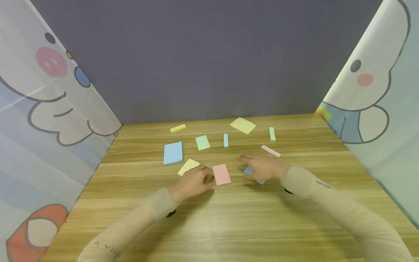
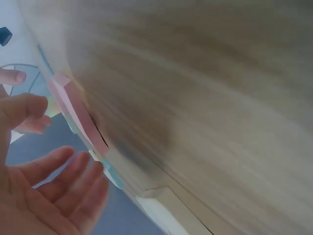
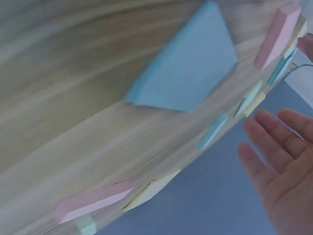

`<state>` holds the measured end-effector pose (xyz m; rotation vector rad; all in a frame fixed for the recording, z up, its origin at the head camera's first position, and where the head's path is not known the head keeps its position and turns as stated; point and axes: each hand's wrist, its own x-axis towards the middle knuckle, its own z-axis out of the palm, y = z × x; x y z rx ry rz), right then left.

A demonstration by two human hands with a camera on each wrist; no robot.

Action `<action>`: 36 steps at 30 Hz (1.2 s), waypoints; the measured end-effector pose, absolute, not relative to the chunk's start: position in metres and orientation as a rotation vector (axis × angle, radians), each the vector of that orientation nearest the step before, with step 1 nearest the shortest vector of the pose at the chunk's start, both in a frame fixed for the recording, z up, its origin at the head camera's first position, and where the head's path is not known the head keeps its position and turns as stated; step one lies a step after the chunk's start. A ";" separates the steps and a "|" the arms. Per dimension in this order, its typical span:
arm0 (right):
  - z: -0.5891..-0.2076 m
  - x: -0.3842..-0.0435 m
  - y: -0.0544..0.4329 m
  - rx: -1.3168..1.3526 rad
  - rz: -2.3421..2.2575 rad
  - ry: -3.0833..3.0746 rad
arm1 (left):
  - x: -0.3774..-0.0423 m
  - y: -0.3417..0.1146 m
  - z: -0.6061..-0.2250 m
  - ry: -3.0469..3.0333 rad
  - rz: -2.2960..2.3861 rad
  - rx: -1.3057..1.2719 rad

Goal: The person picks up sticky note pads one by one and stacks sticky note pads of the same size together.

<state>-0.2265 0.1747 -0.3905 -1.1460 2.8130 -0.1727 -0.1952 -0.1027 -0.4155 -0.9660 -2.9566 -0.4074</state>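
My left hand (image 1: 193,182) is just left of a pink sticky note pad (image 1: 222,174), its fingers loosely bent. In the left wrist view, nothing is held between the fingers and thumb of that hand (image 2: 54,196). A pale yellow pad (image 1: 187,166) lies right behind the left hand. Over a blue sticky note pad (image 1: 248,170) hovers my right hand (image 1: 266,168), which partly covers it in the head view. The right wrist view shows this blue pad (image 3: 190,63) lying apart from the right hand (image 3: 283,161), whose fingers are extended and hold nothing.
Farther back on the wooden table (image 1: 226,225) lie a large blue pad (image 1: 173,153), a green square pad (image 1: 202,142), a yellow pad (image 1: 243,125) and several narrow strips, including a pink one (image 1: 271,151). A grey panel (image 1: 209,62) stands behind; printed curtains flank both sides.
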 end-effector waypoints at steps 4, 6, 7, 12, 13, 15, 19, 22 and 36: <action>-0.390 -0.231 0.163 -1.113 -0.226 2.761 | -0.200 -0.097 -0.417 -3.025 -0.414 -0.911; -0.390 -0.232 0.157 -1.119 -0.256 2.734 | -0.202 -0.094 -0.419 -3.046 -0.398 -0.896; -0.391 -0.233 0.154 -1.126 -0.267 2.722 | -0.203 -0.092 -0.420 -3.057 -0.388 -0.889; -0.397 -0.237 0.139 -1.161 -0.280 2.682 | -0.207 -0.086 -0.421 -3.097 -0.392 -0.861; -0.399 -0.238 0.137 -1.173 -0.276 2.677 | -0.208 -0.085 -0.421 -3.102 -0.390 -0.859; -0.402 -0.239 0.132 -1.187 -0.271 2.663 | -0.209 -0.084 -0.421 -3.100 -0.386 -0.866; -0.408 -0.241 0.125 -1.210 -0.264 2.629 | -0.209 -0.084 -0.421 -3.085 -0.352 -0.879; -0.410 -0.241 0.123 -1.206 -0.247 2.619 | -0.209 -0.084 -0.421 -3.075 -0.352 -0.881; -0.416 -0.242 0.122 -1.181 -0.248 2.695 | -0.219 -0.085 -0.421 -3.053 -0.327 -1.013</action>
